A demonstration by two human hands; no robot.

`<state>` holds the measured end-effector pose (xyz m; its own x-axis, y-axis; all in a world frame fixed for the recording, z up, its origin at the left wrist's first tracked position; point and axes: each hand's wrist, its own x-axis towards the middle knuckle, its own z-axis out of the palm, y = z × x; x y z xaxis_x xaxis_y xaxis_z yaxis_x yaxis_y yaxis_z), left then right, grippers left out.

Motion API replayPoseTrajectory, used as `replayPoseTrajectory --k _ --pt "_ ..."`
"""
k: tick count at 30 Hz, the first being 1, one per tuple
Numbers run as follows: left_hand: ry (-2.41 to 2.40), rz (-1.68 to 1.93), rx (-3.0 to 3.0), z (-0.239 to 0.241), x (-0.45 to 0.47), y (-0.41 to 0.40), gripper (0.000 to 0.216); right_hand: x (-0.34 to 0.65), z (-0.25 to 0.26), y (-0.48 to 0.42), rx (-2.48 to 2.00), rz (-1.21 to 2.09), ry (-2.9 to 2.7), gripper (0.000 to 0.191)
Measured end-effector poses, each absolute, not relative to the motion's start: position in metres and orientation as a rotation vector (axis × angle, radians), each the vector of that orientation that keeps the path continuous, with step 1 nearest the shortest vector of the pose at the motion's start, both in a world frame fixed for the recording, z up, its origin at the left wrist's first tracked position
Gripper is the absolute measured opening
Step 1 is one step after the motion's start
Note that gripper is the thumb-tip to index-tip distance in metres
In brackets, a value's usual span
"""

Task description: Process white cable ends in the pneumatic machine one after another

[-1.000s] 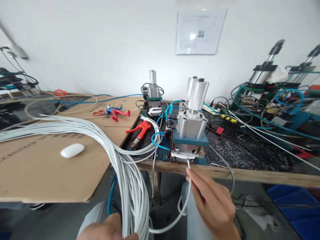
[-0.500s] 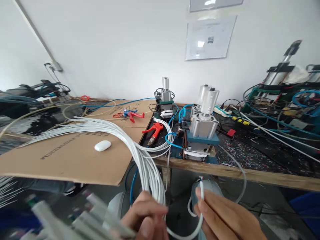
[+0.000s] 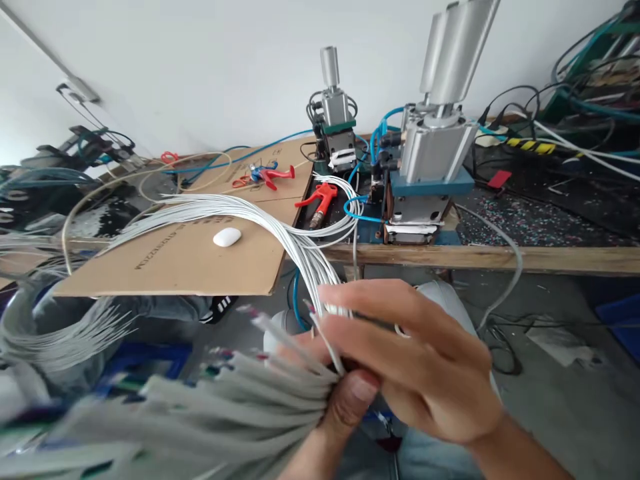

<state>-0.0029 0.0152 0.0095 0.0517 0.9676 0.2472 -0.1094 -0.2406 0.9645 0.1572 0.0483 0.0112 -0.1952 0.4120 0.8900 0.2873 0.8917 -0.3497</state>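
A thick bundle of grey-white cables [image 3: 235, 212] arcs from the left over the cardboard sheet [image 3: 190, 257] and down to my hands. My left hand [image 3: 345, 403] grips the bundle from below, thumb up, with the cut ends [image 3: 220, 400] fanning out blurred to the lower left. My right hand [image 3: 415, 363] lies over the left one, fingers curled around the cables at the grip. A pneumatic press [image 3: 430, 150] with a silver cylinder stands on the bench edge, behind and above my hands.
A white mouse [image 3: 227, 237] lies on the cardboard. A red air gun [image 3: 320, 200], red-blue pliers [image 3: 265, 175] and a second small press [image 3: 337, 127] sit behind. The wooden bench edge [image 3: 525, 257] runs right. Hoses and cables crowd the far right and left.
My right hand has left the press with the single cable and come down onto the bundle over my left hand. The view has dropped and swung; cable ends now fan out lower left.
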Motion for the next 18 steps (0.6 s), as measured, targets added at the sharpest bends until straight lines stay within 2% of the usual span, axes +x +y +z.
replayPoseTrajectory --k 3,4,6,10,14,18 --pt "0.774 1.453 1.379 0.02 -0.002 0.021 0.041 0.159 -0.04 0.045 -0.823 0.224 -1.416 0.045" --pt "0.716 1.482 1.368 0.023 -0.003 0.023 0.046 0.157 -0.061 0.045 -0.953 0.317 -1.358 0.044" --pt "0.655 1.514 1.321 0.029 -0.004 0.026 0.056 0.149 -0.101 0.042 -0.988 0.509 -1.525 0.029" --pt "0.706 1.527 1.225 0.031 -0.006 0.025 0.07 0.122 -0.157 0.029 -0.907 0.714 -1.675 0.015" --pt "0.751 1.584 1.216 0.032 -0.005 0.023 0.073 0.123 -0.169 0.019 -0.861 1.04 -1.652 0.024" --pt "0.744 1.573 1.25 0.035 -0.004 0.026 0.073 0.163 -0.148 0.017 -0.793 1.525 -1.443 0.027"
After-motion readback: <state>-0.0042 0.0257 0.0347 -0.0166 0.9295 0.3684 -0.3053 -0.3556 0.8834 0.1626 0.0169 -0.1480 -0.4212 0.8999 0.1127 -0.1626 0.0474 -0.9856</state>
